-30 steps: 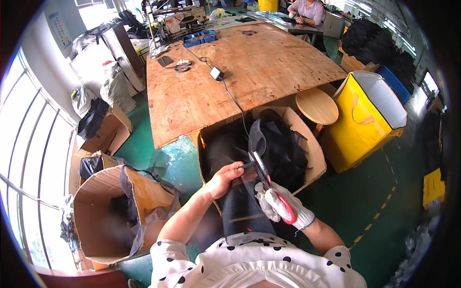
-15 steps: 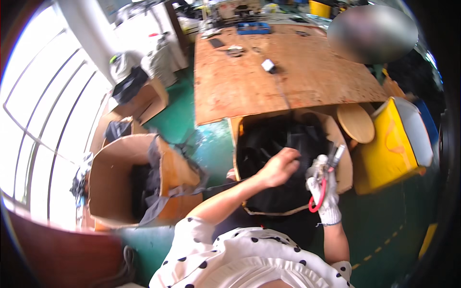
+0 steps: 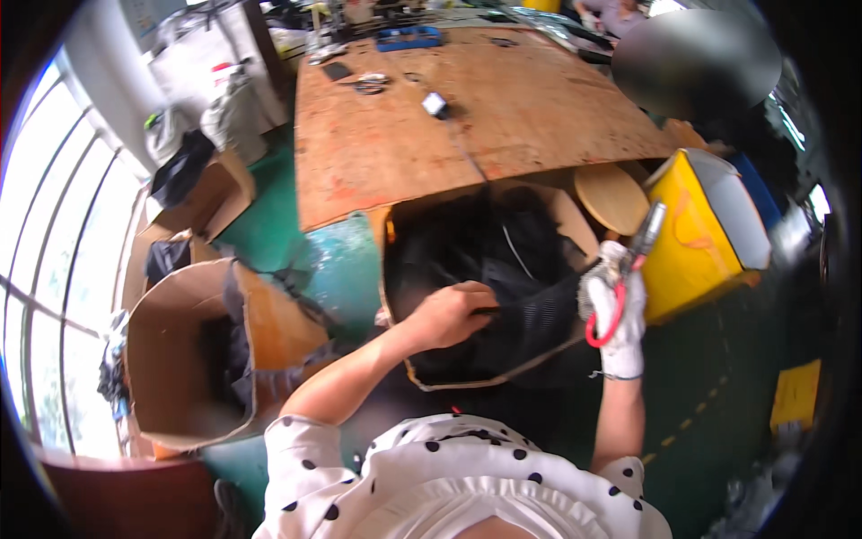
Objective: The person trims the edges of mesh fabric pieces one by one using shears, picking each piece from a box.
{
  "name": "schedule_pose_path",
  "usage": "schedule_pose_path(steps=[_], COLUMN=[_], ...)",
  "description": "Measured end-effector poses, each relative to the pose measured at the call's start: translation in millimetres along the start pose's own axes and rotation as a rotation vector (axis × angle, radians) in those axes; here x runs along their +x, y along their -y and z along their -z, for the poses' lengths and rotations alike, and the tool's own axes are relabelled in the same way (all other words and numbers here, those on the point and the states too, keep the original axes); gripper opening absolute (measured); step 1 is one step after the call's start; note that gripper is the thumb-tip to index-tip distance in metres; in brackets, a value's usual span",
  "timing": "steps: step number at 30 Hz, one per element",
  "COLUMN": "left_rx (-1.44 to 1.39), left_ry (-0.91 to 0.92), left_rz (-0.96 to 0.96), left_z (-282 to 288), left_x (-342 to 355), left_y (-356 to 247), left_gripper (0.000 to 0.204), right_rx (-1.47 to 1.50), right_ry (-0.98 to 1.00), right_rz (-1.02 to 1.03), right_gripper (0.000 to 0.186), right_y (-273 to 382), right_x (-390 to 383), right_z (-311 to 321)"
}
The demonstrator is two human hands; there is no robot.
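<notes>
My bare left hand (image 3: 452,314) is closed on the edge of a piece of black mesh fabric (image 3: 539,313). The mesh stretches across to my right hand (image 3: 622,352), which wears a white knit glove. In that gloved hand is a pair of red-handled scissors (image 3: 619,305), blades pointing up and away. The mesh's far end reaches the gloved fingers; how they pinch it is hidden. Below both hands stands an open cardboard box (image 3: 485,384) full of black fabric (image 3: 431,247), partly under the table edge.
A wooden table (image 3: 449,135) lies ahead, bearing a small white cube (image 3: 435,104) with a cord and a blue tray (image 3: 409,39). A round wooden stool (image 3: 612,199) and yellow box (image 3: 691,238) stand right. Another cardboard box (image 3: 278,332) is left. A co-worker (image 3: 620,16) is at the far right.
The scene has shifted left in the picture. The mesh is now stretched between my two hands, with my left hand closed on it. The scissors remain in my right hand.
</notes>
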State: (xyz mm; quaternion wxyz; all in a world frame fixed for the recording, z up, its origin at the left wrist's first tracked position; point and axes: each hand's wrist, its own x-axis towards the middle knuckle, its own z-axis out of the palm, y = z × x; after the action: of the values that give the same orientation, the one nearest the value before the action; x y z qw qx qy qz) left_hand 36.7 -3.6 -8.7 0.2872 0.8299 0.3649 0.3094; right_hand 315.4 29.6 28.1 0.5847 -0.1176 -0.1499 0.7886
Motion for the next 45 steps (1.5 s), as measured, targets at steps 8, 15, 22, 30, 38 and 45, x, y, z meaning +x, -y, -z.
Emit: schedule_pose_path(steps=[8,15,22,30,38,45], left_rx=[-0.325,-0.995,-1.251,-1.874,-1.691,-1.465], left_ry=[0.261,0.367,0.282,0.1,-0.131,0.06], left_rz=[0.278,0.389,0.321,0.377,0.331,0.285], left_z=[26.4,35.5,26.6,-7.2,11.7,1.4], left_x=[-0.9,-12.5,-23.4,-27.7,-7.2,-0.5], left_y=[5.6,22.2,22.5,28.6,26.5,13.2], left_gripper=[0.019,0.032,0.033,0.027,0.026,0.056], right_rx=[-1.608,-1.599,-1.229,-0.727,-0.246,-0.105], right_ry=[-0.355,-0.315,-0.208,-0.248,-0.313,-0.171], right_rz=[0.467,0.537,0.395,0.219,0.086,-0.786], right_gripper=[0.048,0.036,0.036,0.01,0.015,0.029], right_y=[3.5,-4.6,-6.7,-7.1,3.0,-65.1], right_x=[-25.0,-19.9,-8.5,21.5,-81.8,-87.2], right_z=[-33.2,-39.7,-23.5,7.2,-6.5,5.1])
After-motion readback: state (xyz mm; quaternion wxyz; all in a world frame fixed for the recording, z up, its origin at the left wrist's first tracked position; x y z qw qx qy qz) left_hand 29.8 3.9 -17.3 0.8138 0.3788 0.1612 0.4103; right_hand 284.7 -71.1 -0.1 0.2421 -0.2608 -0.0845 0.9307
